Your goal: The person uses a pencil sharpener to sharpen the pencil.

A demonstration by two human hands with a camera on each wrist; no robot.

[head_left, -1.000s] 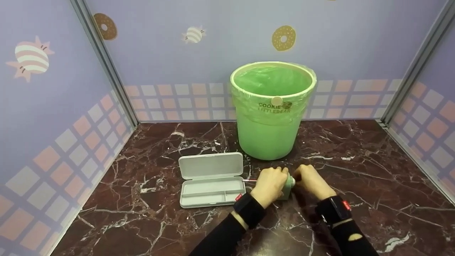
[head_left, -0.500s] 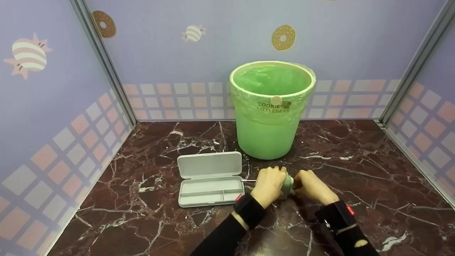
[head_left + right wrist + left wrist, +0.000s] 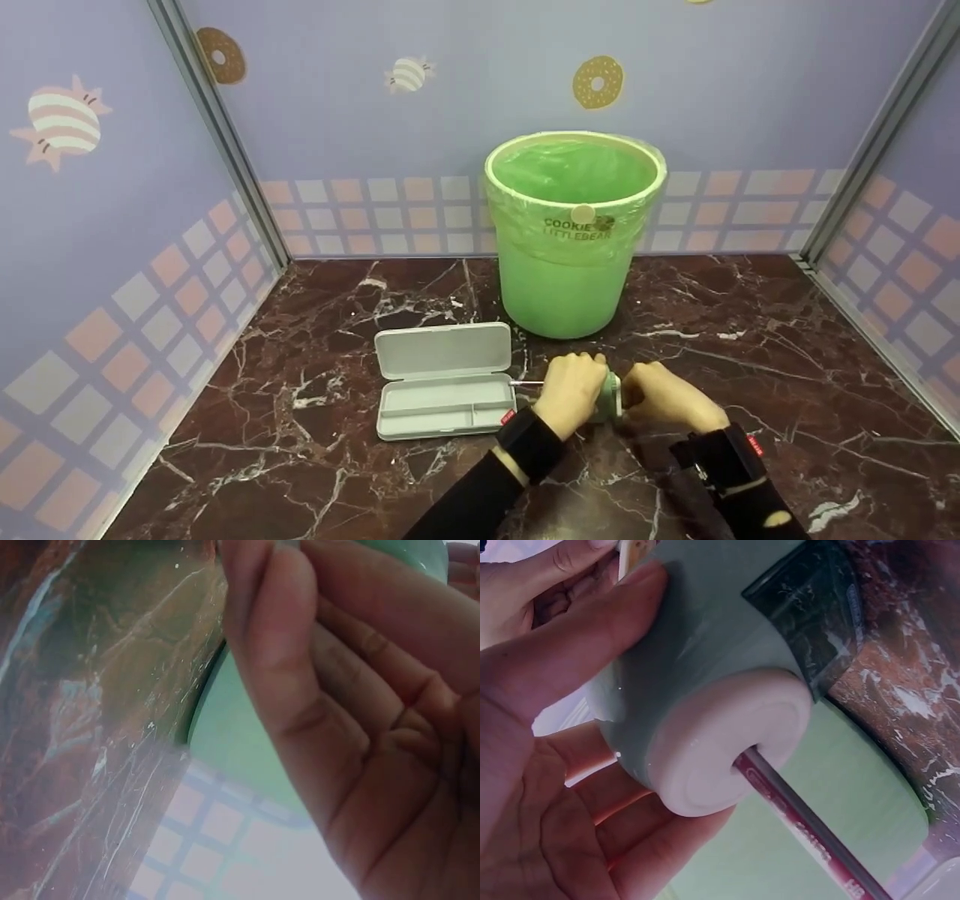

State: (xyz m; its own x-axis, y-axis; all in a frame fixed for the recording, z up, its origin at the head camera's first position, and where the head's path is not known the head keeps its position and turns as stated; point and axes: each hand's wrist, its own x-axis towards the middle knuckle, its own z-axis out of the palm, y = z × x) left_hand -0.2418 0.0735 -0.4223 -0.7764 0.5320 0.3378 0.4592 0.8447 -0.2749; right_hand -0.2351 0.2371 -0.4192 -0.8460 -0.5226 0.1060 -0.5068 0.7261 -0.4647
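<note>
My left hand (image 3: 571, 390) grips a green crank pencil sharpener (image 3: 705, 637), thumb on one side and fingers under the other. A dark red pencil (image 3: 802, 829) sticks into the hole of its round pale front and points left toward the pencil case (image 3: 446, 409). A dark see-through drawer (image 3: 821, 630) shows on the sharpener's side. At the other end, my right hand (image 3: 671, 394) pinches at the cream crank (image 3: 635, 556) between thumb and curled fingers; the crank's knob is mostly hidden by them. The pale grey case lies with its lid up, showing bare compartments.
A tall green bin (image 3: 566, 277) with a clear liner stands just behind the hands. Patterned purple walls (image 3: 337, 112) close in the back and both sides of the dark red marble tabletop (image 3: 300, 465).
My right hand and wrist have shifted slightly right and toward me while staying at the crank. My left hand keeps the sharpener in nearly the same place.
</note>
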